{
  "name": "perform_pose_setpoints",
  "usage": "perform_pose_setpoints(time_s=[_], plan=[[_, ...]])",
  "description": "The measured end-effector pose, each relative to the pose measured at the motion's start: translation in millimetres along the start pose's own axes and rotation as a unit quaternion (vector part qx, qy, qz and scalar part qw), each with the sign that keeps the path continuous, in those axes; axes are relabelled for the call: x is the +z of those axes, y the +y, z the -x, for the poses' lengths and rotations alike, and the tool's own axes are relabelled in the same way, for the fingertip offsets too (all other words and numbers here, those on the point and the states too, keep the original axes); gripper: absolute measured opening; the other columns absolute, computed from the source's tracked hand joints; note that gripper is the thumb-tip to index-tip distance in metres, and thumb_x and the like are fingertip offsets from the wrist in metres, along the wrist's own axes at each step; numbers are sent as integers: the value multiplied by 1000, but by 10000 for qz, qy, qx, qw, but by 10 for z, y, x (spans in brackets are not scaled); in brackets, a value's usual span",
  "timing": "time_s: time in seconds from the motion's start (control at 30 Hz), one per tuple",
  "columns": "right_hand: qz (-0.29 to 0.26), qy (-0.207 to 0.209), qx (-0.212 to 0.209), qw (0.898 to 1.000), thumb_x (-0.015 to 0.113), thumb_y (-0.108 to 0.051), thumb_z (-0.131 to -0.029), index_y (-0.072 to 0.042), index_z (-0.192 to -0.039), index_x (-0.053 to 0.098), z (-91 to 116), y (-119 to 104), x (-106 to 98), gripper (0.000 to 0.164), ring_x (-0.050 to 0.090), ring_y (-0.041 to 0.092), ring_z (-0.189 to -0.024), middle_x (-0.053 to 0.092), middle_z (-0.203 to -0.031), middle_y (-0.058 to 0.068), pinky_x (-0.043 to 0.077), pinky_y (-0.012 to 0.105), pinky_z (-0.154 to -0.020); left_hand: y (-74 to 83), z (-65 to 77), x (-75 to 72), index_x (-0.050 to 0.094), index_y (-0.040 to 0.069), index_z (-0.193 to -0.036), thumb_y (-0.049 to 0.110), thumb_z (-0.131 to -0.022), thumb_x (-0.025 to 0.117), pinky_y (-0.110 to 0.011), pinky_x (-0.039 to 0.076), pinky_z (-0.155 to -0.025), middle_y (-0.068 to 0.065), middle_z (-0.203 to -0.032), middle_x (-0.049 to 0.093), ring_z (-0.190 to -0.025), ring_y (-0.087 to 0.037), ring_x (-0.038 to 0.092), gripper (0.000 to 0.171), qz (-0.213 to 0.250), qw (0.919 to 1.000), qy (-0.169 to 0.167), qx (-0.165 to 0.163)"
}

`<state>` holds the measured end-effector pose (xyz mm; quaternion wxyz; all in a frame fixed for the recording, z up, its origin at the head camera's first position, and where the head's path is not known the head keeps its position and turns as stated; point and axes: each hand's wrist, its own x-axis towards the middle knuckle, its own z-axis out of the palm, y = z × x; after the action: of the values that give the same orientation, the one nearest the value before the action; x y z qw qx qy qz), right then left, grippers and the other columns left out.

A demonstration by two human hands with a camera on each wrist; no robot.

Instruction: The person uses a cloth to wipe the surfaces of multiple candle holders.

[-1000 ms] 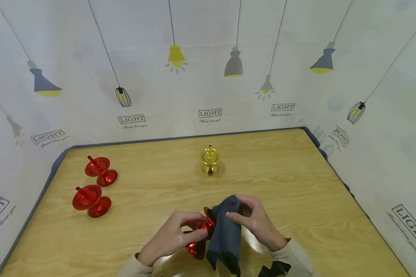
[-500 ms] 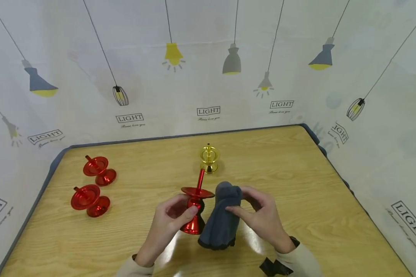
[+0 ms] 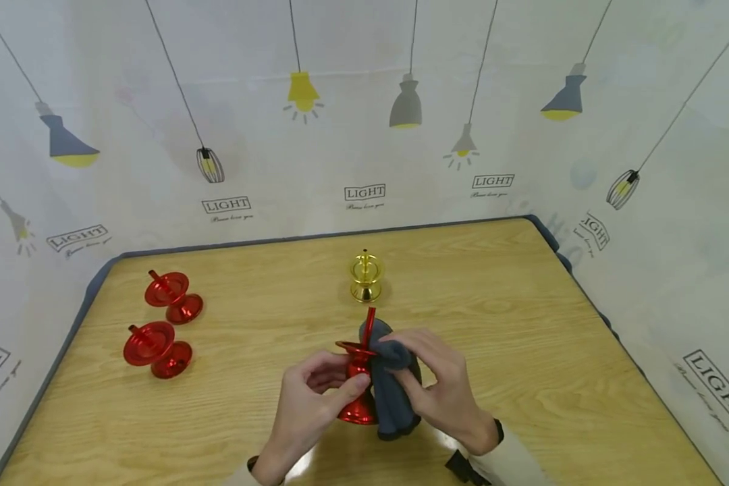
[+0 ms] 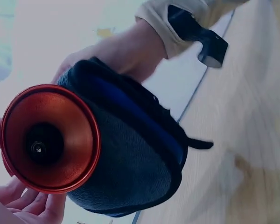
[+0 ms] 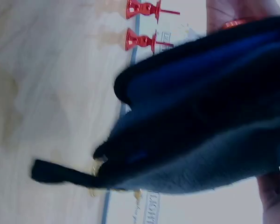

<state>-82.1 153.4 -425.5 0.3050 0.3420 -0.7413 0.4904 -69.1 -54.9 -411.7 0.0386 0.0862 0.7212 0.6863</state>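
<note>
Wooden desk [image 3: 522,337] below: gripping red candleholder [image 3: 360,406], left hand [image 3: 316,399]; pinching blue cloth [image 3: 392,405], right hand [image 3: 443,378]; now brought against dish [image 3: 355,348], apparently for wiping.

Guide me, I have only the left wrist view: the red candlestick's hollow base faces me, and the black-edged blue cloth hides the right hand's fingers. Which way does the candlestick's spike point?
Observer: Up. In the head view, the spike of the red candlestick rises above its dish.
Operator: And what are the right fingers doing?
Observer: The right hand pinches the blue cloth beside the candlestick.
Operator: Any more candlesticks about?
Observer: Yes, three stand on the table: a gold candlestick farther off and, to the left, two red ones.
</note>
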Motion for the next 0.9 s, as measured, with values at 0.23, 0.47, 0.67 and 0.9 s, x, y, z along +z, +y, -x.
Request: perform_pose_setpoints(time_s=[0.23,0.47,0.67,0.9], plan=[[-232,434,-58,9988,71,-6,-95,-2,-116,70,39,28,51,22,70,23,-98,72,-104,16,54,25,-94,11,-14,-37,71,-1,-105,13,-93,73,-26,60,-77,-2,-93,76,-85,-11,73,19,1278,9856,-714,-846],[-933,359,364,9943,70,15,-86,2,-118,68,59,52,76,35,71,20,-101,72,-106,18,57,27,-90,-105,-58,-98,72,19,-101,12,-103,49,-22,56,-78,10,-92,73,-83,-2,69,24,3111,9207,-2000,-1246],[-349,398,421,9977,72,8,-87,-2,-117,70,82,84,83,31,71,20,-98,74,-104,15,55,24,-91,-65,-46,-98,68,-2,-116,19,-102,59,-22,55,-83,2,-99,73,-91,-7,68,27,1387,9757,-1367,-1005],[177,378,-79,9991,69,-11,-97,-4,-115,71,37,81,44,20,71,24,-95,74,-103,14,54,24,-95,-2,-94,-6,72,-2,-106,22,-89,79,-24,58,-77,-13,-94,72,-83,-18,70,30,-125,9953,-497,-818]])
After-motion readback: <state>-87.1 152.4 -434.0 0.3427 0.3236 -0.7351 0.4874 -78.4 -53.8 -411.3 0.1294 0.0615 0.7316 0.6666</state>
